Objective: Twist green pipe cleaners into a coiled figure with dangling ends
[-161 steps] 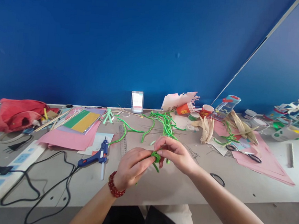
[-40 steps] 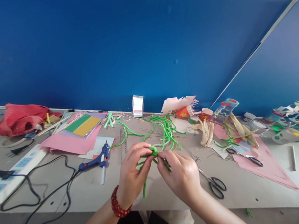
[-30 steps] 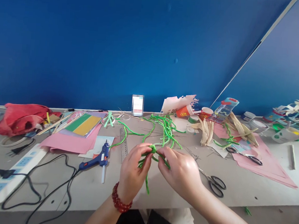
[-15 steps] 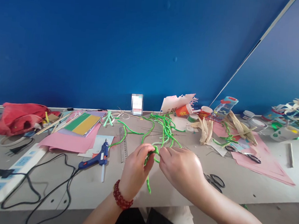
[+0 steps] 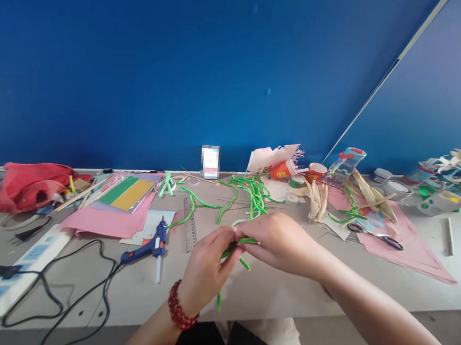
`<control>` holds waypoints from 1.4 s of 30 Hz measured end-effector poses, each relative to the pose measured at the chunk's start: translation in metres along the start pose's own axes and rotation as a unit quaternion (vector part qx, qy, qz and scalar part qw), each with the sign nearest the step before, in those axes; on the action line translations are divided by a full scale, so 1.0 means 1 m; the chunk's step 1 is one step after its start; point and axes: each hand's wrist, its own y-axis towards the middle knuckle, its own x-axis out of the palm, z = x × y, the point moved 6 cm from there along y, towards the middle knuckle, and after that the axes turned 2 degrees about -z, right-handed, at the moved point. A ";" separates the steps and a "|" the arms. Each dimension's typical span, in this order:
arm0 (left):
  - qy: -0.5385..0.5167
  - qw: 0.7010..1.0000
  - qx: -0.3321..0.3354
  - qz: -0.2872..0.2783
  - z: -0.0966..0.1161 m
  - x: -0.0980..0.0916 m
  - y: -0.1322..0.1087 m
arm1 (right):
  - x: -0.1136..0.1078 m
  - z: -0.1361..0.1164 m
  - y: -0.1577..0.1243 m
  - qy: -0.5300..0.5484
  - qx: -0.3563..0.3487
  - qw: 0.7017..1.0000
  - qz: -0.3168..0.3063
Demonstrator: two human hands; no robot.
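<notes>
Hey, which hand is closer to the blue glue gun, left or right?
Left. The left hand is just to the right of the blue glue gun, not touching it; the right hand is farther right, past the left hand.

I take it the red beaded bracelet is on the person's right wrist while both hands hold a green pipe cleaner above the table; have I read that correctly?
Not quite: the head view shows the red beaded bracelet on the wrist of the left hand, not the right. The right hand and left hand do hold the green pipe cleaner above the table.
</notes>
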 end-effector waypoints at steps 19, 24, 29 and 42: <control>-0.233 0.967 -0.101 0.016 -0.014 0.002 -0.007 | 0.006 0.017 0.019 0.426 -0.024 0.904 -0.022; -0.271 0.950 -0.152 0.042 -0.023 0.004 -0.015 | 0.009 0.020 0.016 0.438 0.007 0.899 0.009; -0.266 0.954 -0.134 0.044 -0.013 -0.002 -0.015 | 0.014 0.027 0.012 0.464 0.052 0.883 0.035; -0.205 0.971 -0.071 0.100 -0.007 -0.008 -0.013 | 0.029 0.029 -0.007 0.542 0.102 0.819 0.158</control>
